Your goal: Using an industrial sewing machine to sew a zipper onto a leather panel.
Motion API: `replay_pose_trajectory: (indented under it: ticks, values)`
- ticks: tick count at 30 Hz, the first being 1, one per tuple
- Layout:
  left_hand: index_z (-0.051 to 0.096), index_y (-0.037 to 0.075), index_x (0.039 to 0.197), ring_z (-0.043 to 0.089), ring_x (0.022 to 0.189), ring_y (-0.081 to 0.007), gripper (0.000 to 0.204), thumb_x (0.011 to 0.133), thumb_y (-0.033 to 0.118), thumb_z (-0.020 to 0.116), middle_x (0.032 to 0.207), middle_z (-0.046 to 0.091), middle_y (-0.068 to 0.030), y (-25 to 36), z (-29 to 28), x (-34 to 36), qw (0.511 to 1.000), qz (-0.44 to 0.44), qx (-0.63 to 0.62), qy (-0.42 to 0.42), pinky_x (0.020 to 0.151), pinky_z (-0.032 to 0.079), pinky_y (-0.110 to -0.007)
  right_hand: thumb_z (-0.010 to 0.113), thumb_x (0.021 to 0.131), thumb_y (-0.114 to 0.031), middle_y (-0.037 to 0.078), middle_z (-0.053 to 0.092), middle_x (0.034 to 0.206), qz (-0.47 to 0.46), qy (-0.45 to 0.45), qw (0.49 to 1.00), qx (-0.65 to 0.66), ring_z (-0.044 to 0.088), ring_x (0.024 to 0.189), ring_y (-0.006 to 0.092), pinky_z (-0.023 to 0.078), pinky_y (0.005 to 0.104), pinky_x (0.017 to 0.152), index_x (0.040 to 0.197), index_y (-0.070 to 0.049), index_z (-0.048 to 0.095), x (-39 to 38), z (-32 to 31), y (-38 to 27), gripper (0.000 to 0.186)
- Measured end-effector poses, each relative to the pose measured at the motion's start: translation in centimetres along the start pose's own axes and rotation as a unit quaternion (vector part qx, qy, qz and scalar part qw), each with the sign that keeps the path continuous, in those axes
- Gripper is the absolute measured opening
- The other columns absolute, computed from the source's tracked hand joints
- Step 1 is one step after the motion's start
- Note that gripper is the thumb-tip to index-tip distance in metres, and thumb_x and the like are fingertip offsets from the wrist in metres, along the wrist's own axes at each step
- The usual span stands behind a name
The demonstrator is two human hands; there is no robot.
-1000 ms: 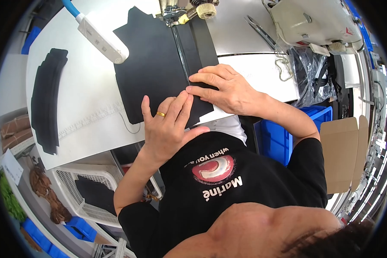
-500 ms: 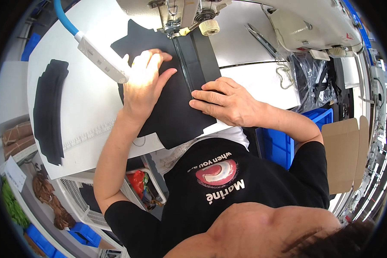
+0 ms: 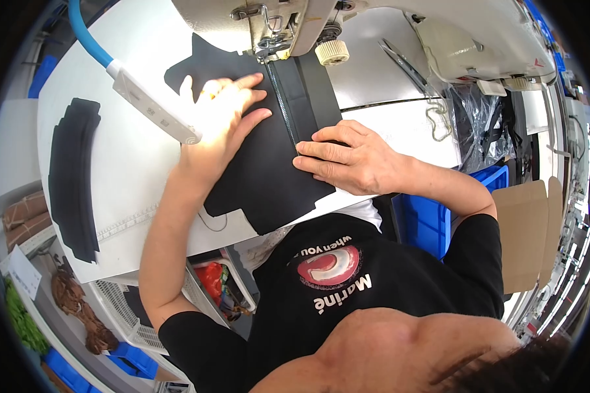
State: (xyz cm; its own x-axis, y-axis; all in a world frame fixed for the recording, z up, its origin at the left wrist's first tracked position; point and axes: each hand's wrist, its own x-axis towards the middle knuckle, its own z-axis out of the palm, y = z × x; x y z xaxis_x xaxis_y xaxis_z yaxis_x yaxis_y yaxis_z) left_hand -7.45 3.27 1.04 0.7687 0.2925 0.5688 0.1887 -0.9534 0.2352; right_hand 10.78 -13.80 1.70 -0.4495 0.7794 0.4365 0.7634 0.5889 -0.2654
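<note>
A black fabric piece (image 3: pixel 262 190) lies on the white table, its far end beneath the sewing machine's presser foot (image 3: pixel 269 54). Along it runs a dark zipper (image 3: pixel 283 105), straight from the foot toward my right hand. My left hand (image 3: pixel 219 124) rests on the fabric left of the zipper, fingers spread and the thumb apart; bright lamp light washes out part of it. Bunched fingertips of my right hand (image 3: pixel 357 160) press at the near end of the zipper. The right thumb is mostly hidden under the fingers.
A white lamp head (image 3: pixel 154 105) on a blue flexible neck hangs close above my left hand. Stacked black fabric strips (image 3: pixel 73 180) lie at the left. Tweezers (image 3: pixel 403 63) and a clear plastic bag (image 3: pixel 475 121) are on the right. A blue crate (image 3: pixel 423 219) stands beside my right arm.
My left hand's fingers have spread wider on the fabric. The right hand stays at the zipper with little visible movement. The whole view has shifted slightly.
</note>
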Motion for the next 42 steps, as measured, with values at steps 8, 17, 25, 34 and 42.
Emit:
replay_pose_trajectory:
  ticks: [8,17,25,34,42]
  values:
    - [0.064,0.014,0.101,0.060,0.082,-0.0163,0.034,0.070,0.011,0.078,0.105,0.068,0.0039,0.1,0.4,-0.6,0.998,0.018,0.062,-0.007,0.098,0.033,-0.048,0.076,0.068,-0.012,0.006,0.061,0.115,0.000,0.006,1.000,0.006,0.057,0.097,0.0233,0.048,0.0347,0.075,0.110,-0.008,0.065,0.6,0.0,0.8,0.044]
    - [0.068,0.012,0.105,0.059,0.090,-0.0167,0.033,0.075,0.024,0.074,0.117,0.065,0.0073,0.8,0.6,-0.4,0.993,-0.031,0.102,-0.041,0.102,0.028,-0.053,0.073,0.072,-0.016,0.004,0.060,0.113,0.010,0.003,1.000,-0.019,0.056,0.099,0.0208,0.046,0.0340,0.079,0.108,-0.009,0.062,1.5,0.1,2.0,0.038]
    - [0.069,0.013,0.104,0.060,0.092,-0.0137,0.034,0.073,0.025,0.076,0.118,0.064,0.0075,0.3,0.8,-0.5,0.994,0.002,0.112,-0.002,0.103,0.027,-0.055,0.074,0.072,-0.017,0.003,0.059,0.115,0.016,0.005,0.999,-0.034,0.056,0.102,0.0211,0.048,0.0345,0.080,0.111,-0.011,0.061,2.2,0.3,3.3,0.041]
    - [0.067,0.013,0.103,0.060,0.084,-0.0166,0.034,0.073,0.023,0.076,0.111,0.067,0.0041,-0.1,0.8,0.0,0.994,-0.019,0.108,0.001,0.099,0.031,-0.053,0.073,0.074,-0.019,0.003,0.059,0.117,0.021,-0.003,0.998,-0.051,0.056,0.103,0.0210,0.048,0.0339,0.082,0.113,-0.013,0.062,2.9,0.4,4.6,0.041]
    - [0.069,0.013,0.102,0.058,0.087,-0.0157,0.033,0.073,0.025,0.075,0.114,0.066,0.0057,-0.4,0.7,-0.1,0.993,-0.004,0.119,-0.013,0.097,0.034,-0.053,0.072,0.075,-0.020,0.003,0.060,0.117,0.016,0.008,0.998,-0.058,0.056,0.101,0.0214,0.049,0.0334,0.081,0.112,-0.012,0.063,3.4,0.9,6.1,0.039]
